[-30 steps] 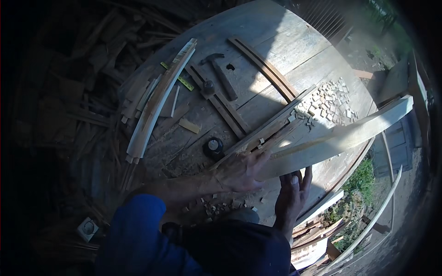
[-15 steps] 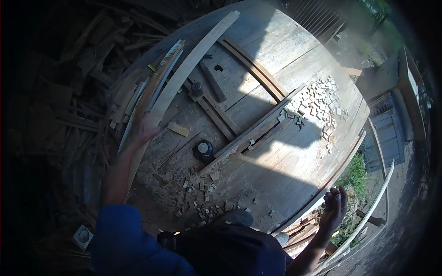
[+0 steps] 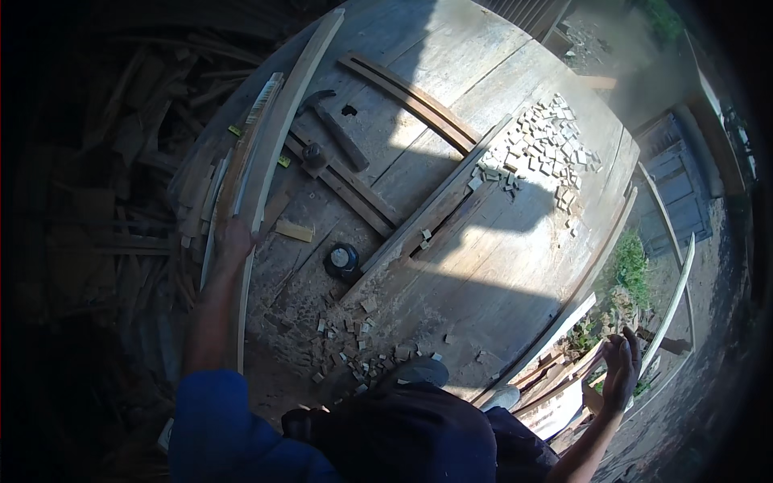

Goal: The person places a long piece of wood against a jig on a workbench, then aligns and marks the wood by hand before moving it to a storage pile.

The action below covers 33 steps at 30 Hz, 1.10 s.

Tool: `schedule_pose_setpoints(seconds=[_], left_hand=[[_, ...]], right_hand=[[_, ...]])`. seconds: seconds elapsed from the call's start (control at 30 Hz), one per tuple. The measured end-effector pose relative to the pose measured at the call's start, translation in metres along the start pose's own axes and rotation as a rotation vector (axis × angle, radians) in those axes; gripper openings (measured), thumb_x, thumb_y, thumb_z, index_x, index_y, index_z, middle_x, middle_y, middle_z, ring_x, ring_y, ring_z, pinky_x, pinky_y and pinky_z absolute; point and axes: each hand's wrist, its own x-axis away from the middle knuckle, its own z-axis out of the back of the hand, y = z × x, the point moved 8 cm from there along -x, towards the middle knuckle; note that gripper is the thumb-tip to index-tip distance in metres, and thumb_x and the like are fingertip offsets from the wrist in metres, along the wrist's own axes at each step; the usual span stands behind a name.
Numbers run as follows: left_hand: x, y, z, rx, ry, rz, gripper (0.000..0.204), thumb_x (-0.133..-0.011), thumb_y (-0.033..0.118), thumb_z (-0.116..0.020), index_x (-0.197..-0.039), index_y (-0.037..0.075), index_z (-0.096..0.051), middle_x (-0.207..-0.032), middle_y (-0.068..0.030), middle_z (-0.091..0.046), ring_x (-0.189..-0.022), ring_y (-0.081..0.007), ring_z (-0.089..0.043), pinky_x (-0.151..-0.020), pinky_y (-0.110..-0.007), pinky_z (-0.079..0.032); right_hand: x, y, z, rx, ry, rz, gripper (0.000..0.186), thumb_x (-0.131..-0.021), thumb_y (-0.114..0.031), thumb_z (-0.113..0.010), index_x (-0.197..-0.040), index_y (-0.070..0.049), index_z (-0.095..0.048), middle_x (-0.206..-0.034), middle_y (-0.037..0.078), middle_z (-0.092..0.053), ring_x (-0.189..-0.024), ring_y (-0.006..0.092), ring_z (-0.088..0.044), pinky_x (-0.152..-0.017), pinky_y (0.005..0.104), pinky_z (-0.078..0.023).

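My left hand (image 3: pixel 233 240) is closed around a long, pale wooden strip (image 3: pixel 283 113), which runs from the far edge of the tabletop down past my forearm. Beside it, to the left, lie more narrow boards (image 3: pixel 216 189). Out to the right, past the table's edge, my right hand (image 3: pixel 622 366) hangs in the air with loosely bent fingers, thumb apart, nothing in it. A hammer (image 3: pixel 342 138) rests right of the strip, near a slotted wooden piece (image 3: pixel 354 193) carrying a dark round knob (image 3: pixel 312 154).
The wooden tabletop (image 3: pixel 483 322) bears a long beam (image 3: pixel 435 209), a grooved rail (image 3: pixel 419 105), a dark round container (image 3: pixel 342 259) and scattered small wood blocks (image 3: pixel 547 145). Scrap wood (image 3: pixel 121 121) is piled at the left. A long curved strip (image 3: pixel 672 314) stands off to the right.
The view has shifted, so the table sits further left. The held strip has swung more upright, and the hammer's head now shows. My right hand has moved rightward and its fingers have loosened.
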Motion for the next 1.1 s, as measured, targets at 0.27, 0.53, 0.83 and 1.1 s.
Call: schedule_pose_setpoints(seconds=[0.27, 0.53, 0.83, 1.1], left_hand=[[0.031, -0.017, -0.009, -0.132, 0.173, -0.132, 0.043, -0.092, 0.031, -0.066, -0.122, 0.002, -0.057, -0.111, -0.0226, -0.065, -0.096, -0.0426, -0.065, -0.083, -0.05, -0.053], [0.025, 0.141, 0.184, 0.192, 0.628, -0.461, 0.042, -0.102, 0.041, -0.049, -0.124, 0.007, -0.061, -0.109, -0.0197, -0.069, -0.102, -0.0389, -0.066, -0.087, -0.046, -0.05], [0.169, 0.316, 0.346, 0.579, 0.798, -0.942, 0.018, -0.097, 0.017, -0.065, -0.09, 0.001, -0.06, -0.079, -0.0098, -0.061, -0.066, -0.0216, -0.058, -0.06, -0.032, -0.045], [0.254, 0.379, 0.31, 0.755, 0.453, -1.358, 0.014, -0.092, 0.006, -0.066, -0.083, 0.003, -0.055, -0.066, -0.0072, -0.047, -0.056, -0.0194, -0.045, -0.051, -0.033, -0.032]], right_hand=[[0.068, 0.067, 0.198, 0.57, 0.231, -0.23, 0.049, -0.096, -0.028, -0.063, -0.135, 0.002, -0.055, -0.108, 0.015, -0.068, -0.088, 0.019, -0.068, -0.081, 0.032, -0.054], [0.226, 0.315, 0.211, 0.611, -0.023, -0.701, 0.061, -0.09, -0.042, -0.068, -0.13, 0.004, -0.059, -0.114, 0.026, -0.07, -0.106, 0.0342, -0.069, -0.092, 0.0384, -0.053], [0.057, 0.235, 0.12, 0.803, -0.576, -0.545, 0.059, -0.094, -0.038, -0.066, -0.132, 0.005, -0.055, -0.092, 0.018, -0.073, -0.082, 0.0215, -0.071, -0.068, 0.0351, -0.057], [0.052, 0.438, 0.029, 1.269, 0.082, -0.442, 0.055, -0.085, -0.03, -0.066, -0.123, 0.01, -0.055, -0.104, 0.027, -0.066, -0.1, 0.0363, -0.069, -0.084, 0.0402, -0.057]])
